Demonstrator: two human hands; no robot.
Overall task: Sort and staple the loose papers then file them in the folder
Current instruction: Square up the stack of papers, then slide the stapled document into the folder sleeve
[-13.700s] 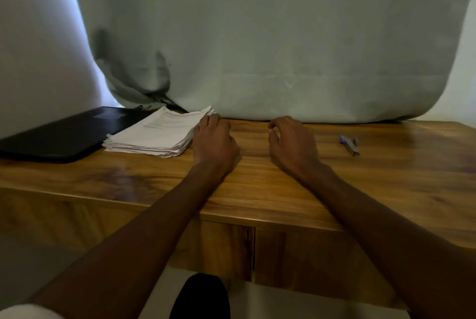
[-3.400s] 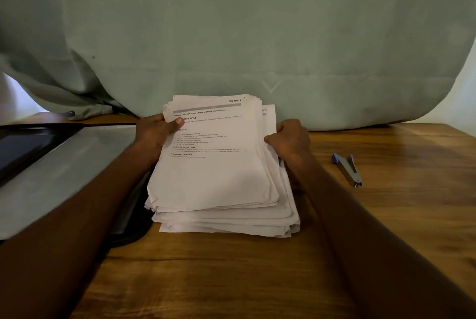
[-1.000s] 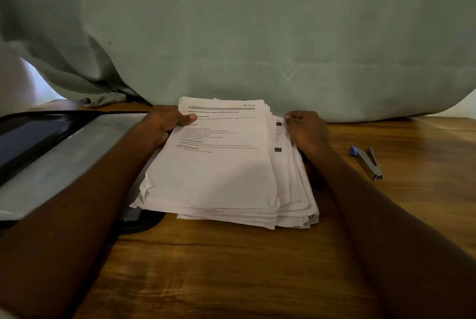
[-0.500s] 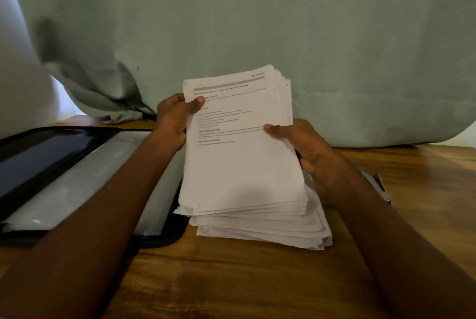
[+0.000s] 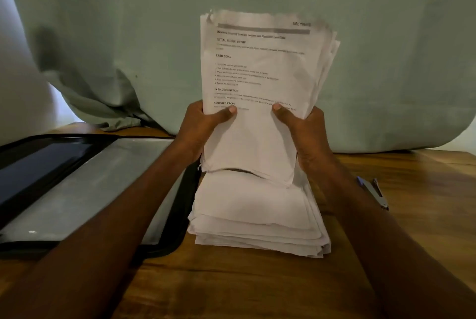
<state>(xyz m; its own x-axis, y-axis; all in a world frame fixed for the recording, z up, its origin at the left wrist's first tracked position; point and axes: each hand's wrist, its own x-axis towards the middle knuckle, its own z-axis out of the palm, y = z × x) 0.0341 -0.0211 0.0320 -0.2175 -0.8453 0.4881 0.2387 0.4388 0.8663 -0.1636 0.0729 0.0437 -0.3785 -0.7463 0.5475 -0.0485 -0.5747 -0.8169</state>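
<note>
White paper, limp and slippery — my left hand (image 5: pixel 203 123) and right hand (image 5: pixel 304 125) grip a lifted sheaf (image 5: pixel 260 82) upright by its lower edges, above the stack (image 5: pixel 255 218) on the table (image 5: pixel 231 287). Light, but sheets may slide — better held low, both sides.

One head-worn, wide-angle view looks forward and down from close above the wooden table (image 5: pixel 412 228). Both forearms enter from the bottom corners, at 7 and 5 o'clock, converging near centre. A green cloth backdrop (image 5: pixel 128 22) fills the upper half, toward 12 o'clock. No second view exists.
</note>
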